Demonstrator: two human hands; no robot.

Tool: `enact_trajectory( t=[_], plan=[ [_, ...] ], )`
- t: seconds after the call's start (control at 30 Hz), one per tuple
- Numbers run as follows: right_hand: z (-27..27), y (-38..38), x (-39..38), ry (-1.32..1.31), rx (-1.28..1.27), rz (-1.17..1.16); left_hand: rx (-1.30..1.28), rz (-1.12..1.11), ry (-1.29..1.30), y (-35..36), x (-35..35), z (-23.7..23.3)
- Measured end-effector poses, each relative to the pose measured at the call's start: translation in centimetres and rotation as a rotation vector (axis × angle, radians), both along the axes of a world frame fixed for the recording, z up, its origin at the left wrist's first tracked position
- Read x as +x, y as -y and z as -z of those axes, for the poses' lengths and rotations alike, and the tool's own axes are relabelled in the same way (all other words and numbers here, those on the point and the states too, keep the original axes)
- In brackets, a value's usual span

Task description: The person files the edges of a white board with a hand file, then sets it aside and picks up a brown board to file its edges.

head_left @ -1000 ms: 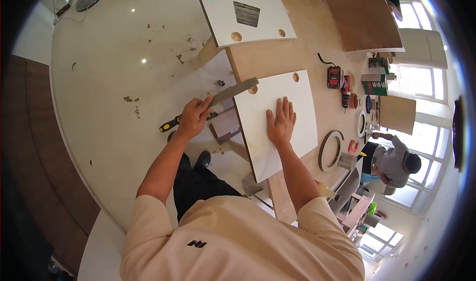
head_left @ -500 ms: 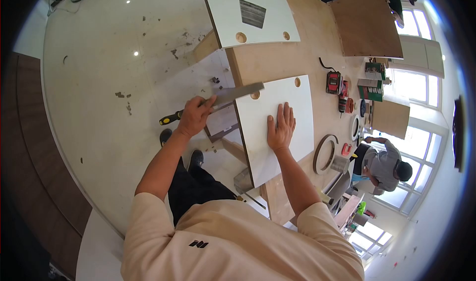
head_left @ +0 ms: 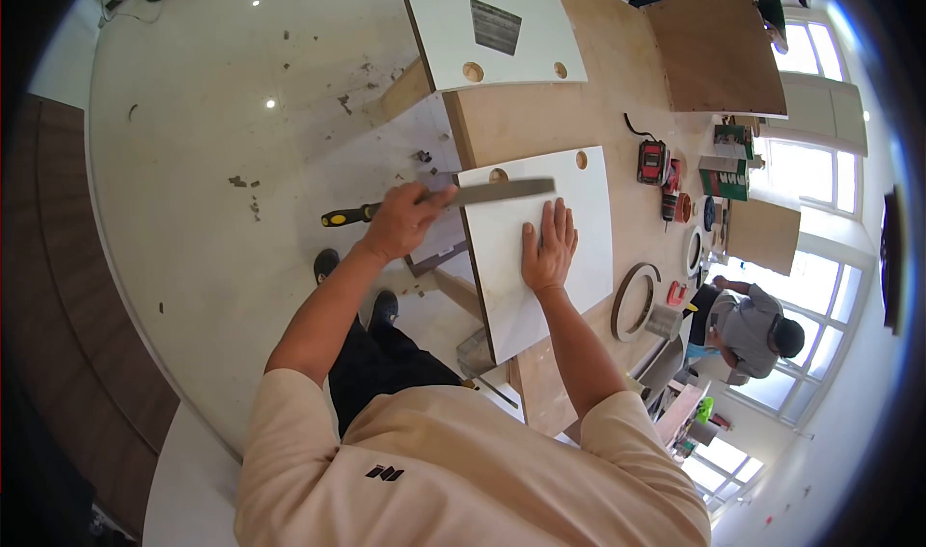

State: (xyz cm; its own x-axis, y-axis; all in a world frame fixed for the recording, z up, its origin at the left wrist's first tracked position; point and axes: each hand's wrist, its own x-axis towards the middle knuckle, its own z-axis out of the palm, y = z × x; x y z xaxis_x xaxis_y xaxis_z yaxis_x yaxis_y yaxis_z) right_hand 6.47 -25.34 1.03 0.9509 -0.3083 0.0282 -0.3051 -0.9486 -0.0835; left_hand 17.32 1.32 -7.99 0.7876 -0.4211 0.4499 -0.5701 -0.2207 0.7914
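My left hand (head_left: 405, 221) is closed around a flat metal file (head_left: 506, 192) where its blade meets the black-and-yellow handle. The file's blade reaches over the long edge of a white panel (head_left: 531, 301), near one of the panel's two round holes. Whether the blade touches the edge is hard to make out. Pressed flat on the panel's white face is my right hand (head_left: 548, 253), fingers stretched, just beyond the blade's tip.
Another white panel (head_left: 449, 26) with round holes lies farther along the wooden bench (head_left: 608, 74). A red-and-black cordless drill (head_left: 653, 161) and a roll of edge banding (head_left: 625, 301) rest on the bench. A person in grey (head_left: 748, 330) stands opposite. Scraps (head_left: 237, 181) litter the floor.
My left hand has pushed the file to the right, so its blade now extends farther across the panel. My right hand stays flat in place.
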Motion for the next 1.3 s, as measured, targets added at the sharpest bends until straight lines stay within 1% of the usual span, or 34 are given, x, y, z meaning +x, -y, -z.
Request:
enact_trajectory(
  t=[0.03, 0.13, 0.23, 0.33, 0.43, 0.53, 0.63, 0.73, 0.77, 0.83, 0.87, 0.9, 0.93, 1.0, 1.03, 1.13, 1.23, 1.3],
  plan=[
    [0.1, 0.2, 0.0, -0.007, -0.004, -0.002, -0.006, 0.019, 0.035, 0.4, -0.2, -0.4],
    [0.0, 0.1, 0.1, -0.001, 0.000, -0.008, 0.095, -0.028, 0.043, -1.2, 0.6, 0.3],
    [-0.2, -0.1, 0.0, 0.012, 0.015, -0.002, 0.163, -0.103, 0.004, -2.3, 1.6, 0.2],
    [-0.2, -0.1, 0.0, 0.013, 0.016, 0.002, 0.112, 0.023, -0.003, -1.1, 0.8, -1.4],
    [0.1, 0.3, -0.1, 0.011, 0.014, 0.003, 0.237, 0.096, 0.113, -0.4, -1.1, -2.9],
    [0.2, 0.2, -0.1, 0.008, 0.024, 0.008, 0.194, 0.001, 0.095, -2.5, -0.5, -1.2],
    [-0.2, -0.1, -0.2, 0.006, 0.034, 0.008, 0.205, -0.097, -0.058, -3.2, 0.7, -0.3],
    [0.2, 0.6, -0.2, -0.007, 0.082, -0.014, 0.188, 0.047, -0.017, -1.3, -0.1, -0.8],
    [0.2, 0.9, -0.5, -0.011, 0.103, -0.024, 0.205, 0.060, 0.018, -0.6, -1.3, -1.3],
    [-1.1, 2.5, -1.5, -0.098, 0.153, -0.117, 0.243, 0.080, 0.092, 0.2, -3.9, -3.8],
    [-1.6, 3.3, -2.3, -0.145, 0.182, -0.163, 0.236, 0.054, 0.096, -0.4, -4.2, -3.1],
    [-2.0, 3.9, -3.3, -0.264, 0.167, -0.071, 0.229, 0.029, 0.099, -1.5, -4.3, -1.8],
    [-2.9, 3.9, -3.6, -0.330, 0.163, -0.039, 0.223, 0.007, 0.099, -2.4, -4.6, -1.1],
    [-4.4, 3.7, -5.5, -0.483, 0.159, 0.042, 0.237, -0.022, -0.128, -3.7, -5.1, 0.0],
    [-4.3, 4.3, -5.2, -0.516, 0.180, 0.030, 0.243, -0.037, -0.233, -3.8, -5.4, 0.2],
    [-5.7, 5.7, -4.7, -0.621, 0.233, -0.056, 0.174, 0.043, -0.025, -0.3, -8.5, -0.1],
    [-5.7, 7.7, -4.8, -0.658, 0.235, -0.166, 0.050, 0.085, 0.049, 1.9, -12.1, -1.7],
    [-5.4, 8.4, -4.8, -0.663, 0.225, -0.200, 0.183, 0.032, 0.005, -0.9, -12.1, -0.6]
  ],
)
